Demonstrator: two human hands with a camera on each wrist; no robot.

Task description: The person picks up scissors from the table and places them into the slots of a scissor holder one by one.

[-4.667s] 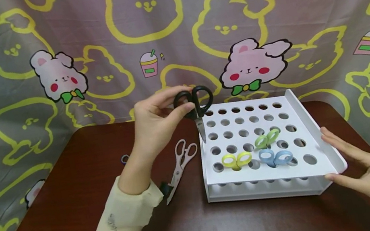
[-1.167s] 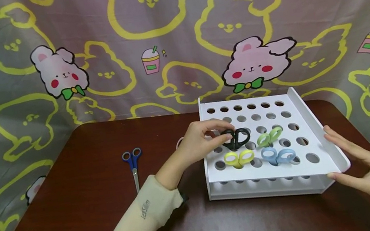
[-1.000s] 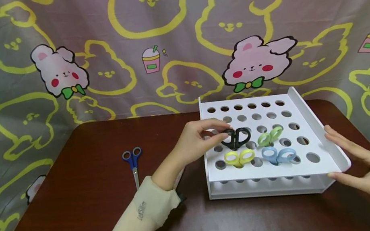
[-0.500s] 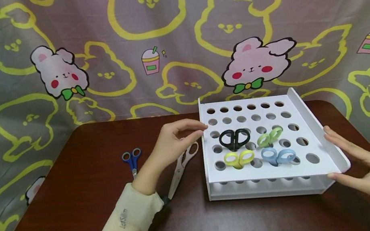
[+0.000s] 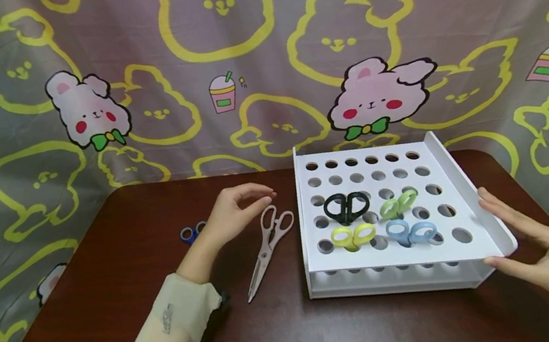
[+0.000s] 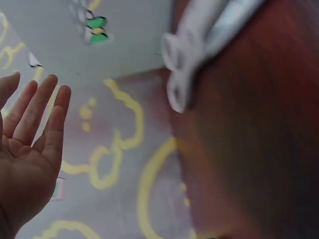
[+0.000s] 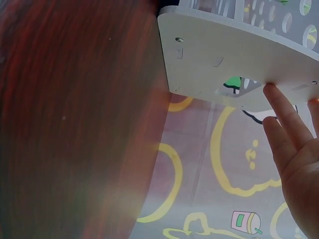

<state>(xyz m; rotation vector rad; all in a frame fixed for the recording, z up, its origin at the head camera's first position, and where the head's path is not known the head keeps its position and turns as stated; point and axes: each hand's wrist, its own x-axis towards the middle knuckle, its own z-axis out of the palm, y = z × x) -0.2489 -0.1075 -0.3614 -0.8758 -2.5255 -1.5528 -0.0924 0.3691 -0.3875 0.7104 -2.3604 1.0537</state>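
My left hand (image 5: 230,217) hovers over the table with relaxed fingers, holding nothing, just left of pale pinkish-beige scissors (image 5: 266,253). Those scissors (image 6: 187,55) look blurred in the left wrist view, apart from the fingers. Blue-handled scissors (image 5: 192,239) lie farther left, their blades hidden by my left wrist. On the right stands a white holed rack (image 5: 475,249). Black (image 5: 347,211), green (image 5: 397,206), yellow (image 5: 352,238) and light blue scissors (image 5: 406,233) stand in its holes, handles up. My right hand (image 5: 543,247) touches the rack's right side panel (image 7: 214,55) with fairly straight fingers, thumb at the front corner.
The dark reddish-brown table (image 5: 291,337) carries everything. Behind and beside it hangs a patterned curtain (image 5: 142,30). The rack has raised panels along its left and right sides, and many round holes with nothing in them.
My left hand brought the black scissors to the rack, set them in a hole and let go. It has since moved left, off the rack. My right hand has stayed put.
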